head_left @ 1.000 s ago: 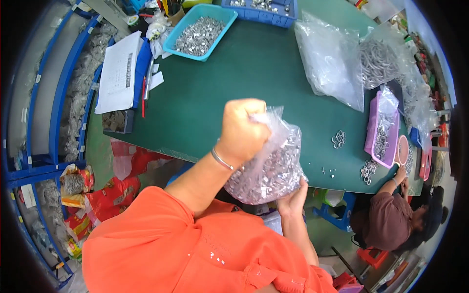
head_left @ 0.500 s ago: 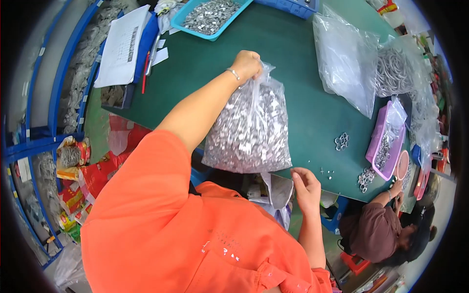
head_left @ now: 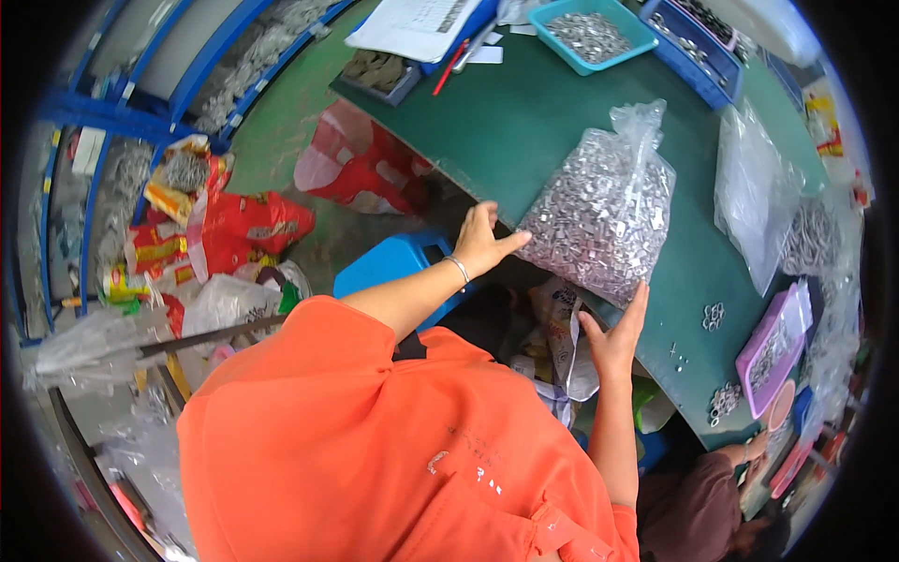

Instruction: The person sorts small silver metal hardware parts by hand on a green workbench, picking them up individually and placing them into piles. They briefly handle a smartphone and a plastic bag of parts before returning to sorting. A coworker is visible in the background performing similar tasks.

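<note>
A clear plastic bag packed with small silvery metal pieces lies on the green table by its near edge. Its gathered, twisted neck points away from me. My left hand is open, fingers spread, with the thumb tip at the bag's lower left corner. At the lower right corner, my right hand is open too, its straight fingers against the bag's side and the thumb held apart. Neither hand grips the bag.
A turquoise tray and a blue bin of metal parts stand at the back. Empty plastic bags and a pink basket lie to the right. A blue stool is below the table edge. A co-worker sits at lower right.
My left hand has let go of the bag's neck and come down to its lower left corner. My right hand has risen to the bag's lower right side. The view has shifted left.
</note>
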Available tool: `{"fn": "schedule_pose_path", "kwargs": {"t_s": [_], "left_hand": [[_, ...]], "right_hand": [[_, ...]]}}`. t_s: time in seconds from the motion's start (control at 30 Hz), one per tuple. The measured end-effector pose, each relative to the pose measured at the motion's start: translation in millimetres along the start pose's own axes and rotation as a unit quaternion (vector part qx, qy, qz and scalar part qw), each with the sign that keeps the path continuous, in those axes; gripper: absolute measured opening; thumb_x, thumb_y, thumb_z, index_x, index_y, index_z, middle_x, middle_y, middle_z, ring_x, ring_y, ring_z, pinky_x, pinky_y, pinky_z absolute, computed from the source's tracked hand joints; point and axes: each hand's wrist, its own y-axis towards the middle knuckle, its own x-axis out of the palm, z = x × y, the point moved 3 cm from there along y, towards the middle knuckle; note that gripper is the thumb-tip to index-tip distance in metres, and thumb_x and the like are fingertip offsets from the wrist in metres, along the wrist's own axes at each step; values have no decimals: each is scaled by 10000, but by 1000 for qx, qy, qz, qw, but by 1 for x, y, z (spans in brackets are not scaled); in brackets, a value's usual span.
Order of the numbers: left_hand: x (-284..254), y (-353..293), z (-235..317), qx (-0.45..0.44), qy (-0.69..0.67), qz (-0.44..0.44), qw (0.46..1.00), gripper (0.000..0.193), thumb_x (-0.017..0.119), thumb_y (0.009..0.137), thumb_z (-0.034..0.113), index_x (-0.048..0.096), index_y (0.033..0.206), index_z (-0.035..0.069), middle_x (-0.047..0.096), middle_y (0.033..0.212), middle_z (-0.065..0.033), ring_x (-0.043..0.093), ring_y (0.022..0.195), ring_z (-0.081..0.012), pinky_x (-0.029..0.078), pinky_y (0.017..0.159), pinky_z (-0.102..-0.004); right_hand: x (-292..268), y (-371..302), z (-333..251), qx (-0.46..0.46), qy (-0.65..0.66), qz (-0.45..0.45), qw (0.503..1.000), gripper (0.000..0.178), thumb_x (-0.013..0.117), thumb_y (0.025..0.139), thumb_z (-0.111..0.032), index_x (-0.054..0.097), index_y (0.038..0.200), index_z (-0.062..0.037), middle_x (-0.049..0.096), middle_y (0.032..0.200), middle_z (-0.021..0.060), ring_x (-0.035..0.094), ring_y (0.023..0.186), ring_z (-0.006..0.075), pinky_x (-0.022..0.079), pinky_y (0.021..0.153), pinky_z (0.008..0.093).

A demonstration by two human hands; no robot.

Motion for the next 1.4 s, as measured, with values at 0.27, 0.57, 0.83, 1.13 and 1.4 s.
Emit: {"fn": "schedule_pose_path", "kwargs": {"t_s": [0.27, 0.57, 0.83, 1.13, 1.4], "left_hand": [[13, 28, -6, -47, 16, -276, 960, 768, 825, 556, 446, 560, 1059, -71, 618, 985, -179, 604, 899, -249, 480, 795, -324], [10, 39, 33, -85, 75, -304, 946, 858, 853, 490, 464, 463, 1015, -92, 584, 995, -232, 576, 951, -288, 452, 819, -347], [24, 133, 104, -20, 72, -246, 966, 562, 859, 538, 400, 436, 642, 46, 450, 615, -8, 386, 560, -82, 368, 472, -255], [44, 200, 64, -46, -37, -225, 973, 575, 793, 656, 410, 545, 888, -53, 583, 764, -85, 531, 615, -106, 447, 526, -240], [13, 189, 49, -248, 38, -481, 840, 506, 536, 860, 502, 564, 826, -2, 545, 629, -30, 475, 523, -93, 388, 465, -229]], "right_hand": [[7, 22, -19, -22, -117, 27, 992, 1113, 857, 509, -231, 199, 1377, -4, 181, 1424, 280, 208, 1321, 404, 179, 1044, 544], [33, 43, -26, -146, -111, 133, 974, 977, 823, 485, -251, 325, 1314, -114, 185, 1397, 307, 196, 1263, 517, 176, 989, 629], [7, 151, -31, 105, -87, 75, 988, 1195, 875, 358, -141, 267, 1385, -93, 201, 1406, 271, 225, 1262, 498, 244, 1017, 530], [11, 160, 5, 106, 34, 156, 981, 1195, 878, 425, -304, 210, 1347, 59, 250, 1385, 274, 255, 1283, 412, 235, 1061, 435], [49, 55, 41, 356, 102, 43, 928, 746, 791, 661, -235, 397, 1227, 49, 523, 1120, 253, 525, 1049, 376, 438, 873, 379]]}}
